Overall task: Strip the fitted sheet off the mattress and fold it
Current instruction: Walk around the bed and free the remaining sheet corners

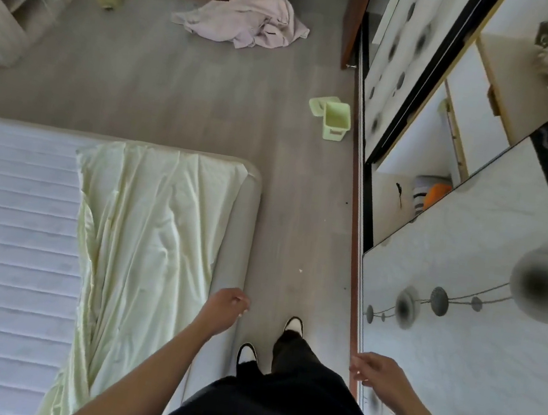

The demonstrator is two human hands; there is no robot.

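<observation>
Left hand [224, 306]: arm extended forward, fingers loosely curled, holding nothing | Right hand [375, 371]: arm extended, fingers relaxed, holding nothing

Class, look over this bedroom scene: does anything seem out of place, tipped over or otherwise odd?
Yes. A small green bin lies tipped on its side on the floor by the wardrobe, its lid off beside it. A pink cloth sits crumpled near the far wall. The pale yellow sheet is bunched along one side of the bare mattress.

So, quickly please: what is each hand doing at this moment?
Left hand: loosely curled, holding nothing, beside the pale yellow crumpled fitted sheet.
Right hand: loosely curled, holding nothing.
</observation>
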